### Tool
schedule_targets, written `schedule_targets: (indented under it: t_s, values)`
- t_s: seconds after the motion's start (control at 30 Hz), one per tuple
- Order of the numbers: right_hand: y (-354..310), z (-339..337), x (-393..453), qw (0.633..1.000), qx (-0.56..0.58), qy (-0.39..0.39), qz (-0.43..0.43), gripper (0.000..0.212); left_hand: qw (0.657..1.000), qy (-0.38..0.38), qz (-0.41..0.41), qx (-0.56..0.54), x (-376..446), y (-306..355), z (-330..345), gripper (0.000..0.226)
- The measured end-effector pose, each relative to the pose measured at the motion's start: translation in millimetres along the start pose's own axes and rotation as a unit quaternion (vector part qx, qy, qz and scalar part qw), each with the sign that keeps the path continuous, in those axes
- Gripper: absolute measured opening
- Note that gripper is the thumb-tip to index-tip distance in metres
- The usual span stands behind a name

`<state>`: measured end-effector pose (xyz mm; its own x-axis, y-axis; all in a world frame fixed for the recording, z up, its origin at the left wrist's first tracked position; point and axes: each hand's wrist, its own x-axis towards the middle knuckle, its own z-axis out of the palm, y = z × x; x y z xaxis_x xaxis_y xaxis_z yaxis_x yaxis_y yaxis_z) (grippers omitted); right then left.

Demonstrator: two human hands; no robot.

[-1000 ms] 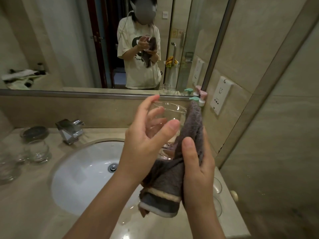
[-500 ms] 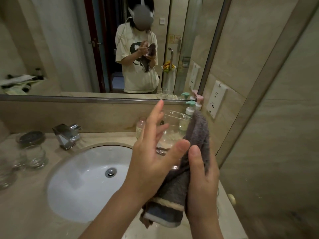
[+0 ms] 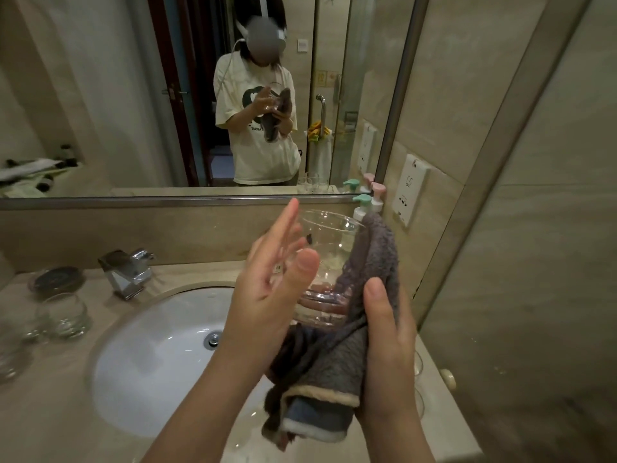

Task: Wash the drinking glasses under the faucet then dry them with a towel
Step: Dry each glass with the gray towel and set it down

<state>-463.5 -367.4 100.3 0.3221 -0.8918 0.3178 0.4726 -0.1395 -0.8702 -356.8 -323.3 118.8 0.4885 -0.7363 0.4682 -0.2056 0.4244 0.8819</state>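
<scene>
1. In the mirror (image 3: 200, 95), at about 12 o'clock, the reflected person's T-shirt (image 3: 263, 162) carries a dark round graphic with small print below it. The print starts with something like "TUDBA"; the rest is hidden behind the towel (image 3: 334, 369).
2. The wall plate (image 3: 410, 192), at about 2 o'clock, bears a small outline symbol, too small to read.

We see a dim, warm, yellowish scene with no hard shadows. A soft glare sits on the white sink basin (image 3: 147, 359) and small glints on the faucet (image 3: 128, 269). Wide-angle distortion bends the wall lines at the right, and the glasses at the left edge (image 3: 20, 345) look blurred.
</scene>
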Motion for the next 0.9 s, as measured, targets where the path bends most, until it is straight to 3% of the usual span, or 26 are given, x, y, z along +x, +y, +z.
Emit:
schedule_targets:
  t_s: [0.1,0.2,0.3,0.4,0.47,0.57,0.63,0.7,0.8,0.9]
  values:
    - [1.0,3.5,-0.8,0.998,-0.042,0.003,-0.039,0.049,0.995,0.023,0.054,0.085,-6.1,1.6,3.0,0.05]
    - [2.0,4.4,-2.1,0.994,-0.087,-0.009,-0.058,0.058,0.996,0.012,0.045,0.07,-11.8,3.7,6.1,0.068]
    - [0.6,3.6,-1.3,0.997,-0.066,-0.022,-0.044,0.055,1.0,0.002,0.002,-0.03,-10.1,5.2,2.5,0.074]
    - [-2.5,1.9,-3.3,0.999,0.022,-0.029,0.016,0.029,0.982,-0.024,-0.06,-0.179,-11.1,5.4,2.1,0.071]
    - [0.5,-1.0,-4.5,0.998,0.052,-0.027,0.036,0.028,0.988,-0.018,-0.061,-0.139,-13.2,7.0,3.3,0.061]
    - [2.0,-0.3,-3.8,0.999,0.039,-0.004,0.026,0.04,0.998,0.011,0.016,0.056,-13.4,8.4,2.1,0.052]
    - [1.9,1.9,-2.9,1.0,-0.008,-0.002,-0.009,0.044,0.99,0.024,0.057,0.123,-14.4,5.5,3.2,0.045]
    - [1.9,5.0,-4.8,0.997,-0.064,-0.008,-0.052,0.052,0.989,0.025,0.064,0.13,-17.5,3.4,4.9,0.047]
    - [4.5,6.8,-7.0,0.994,-0.088,-0.014,-0.059,0.063,0.993,0.014,0.041,0.106,-17.9,4.3,3.5,0.067]
    - [7.3,5.4,-7.5,0.995,-0.076,-0.026,-0.062,0.064,1.0,0.005,-0.006,-0.024,-15.9,5.9,1.1,0.068]
